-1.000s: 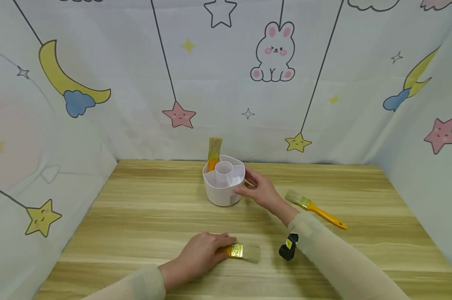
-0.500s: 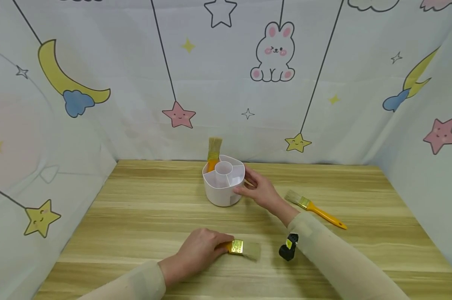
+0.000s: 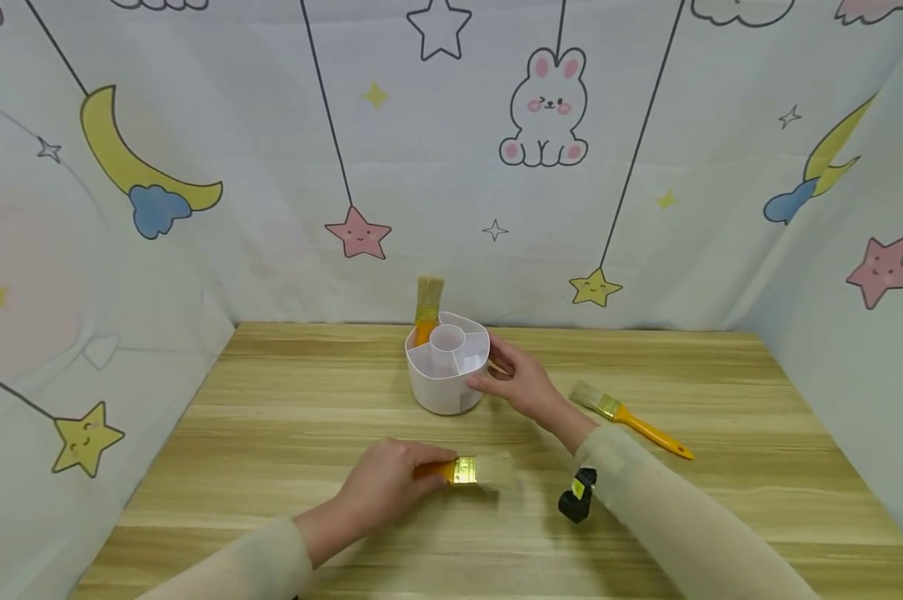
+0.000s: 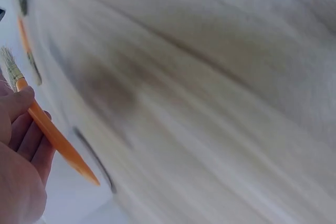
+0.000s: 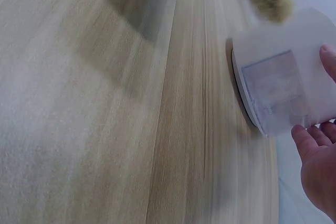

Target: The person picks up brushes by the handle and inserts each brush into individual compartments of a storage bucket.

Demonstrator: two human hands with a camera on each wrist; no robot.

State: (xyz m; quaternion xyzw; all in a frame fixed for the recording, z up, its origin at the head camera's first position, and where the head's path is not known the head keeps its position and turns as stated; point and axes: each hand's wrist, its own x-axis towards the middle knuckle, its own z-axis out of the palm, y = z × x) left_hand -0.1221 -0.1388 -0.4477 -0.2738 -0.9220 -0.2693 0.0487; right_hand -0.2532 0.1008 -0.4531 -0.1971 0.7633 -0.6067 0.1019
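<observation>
Shiny metal ferrule; plastic caddy

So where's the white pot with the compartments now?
In the head view, the white pot stands toward the table's back edge, near the middle, with the right hand holding its right side and a paintbrush standing in it.

No text, brand or number is legible in any view. The gold ferrule of the brush held in the left hand shows faint marks, too small to read. The yellow label on the black wrist device yields no readable lettering. In the right wrist view, the clear panel on the white container bears a tiny mark, indecipherable.
</observation>
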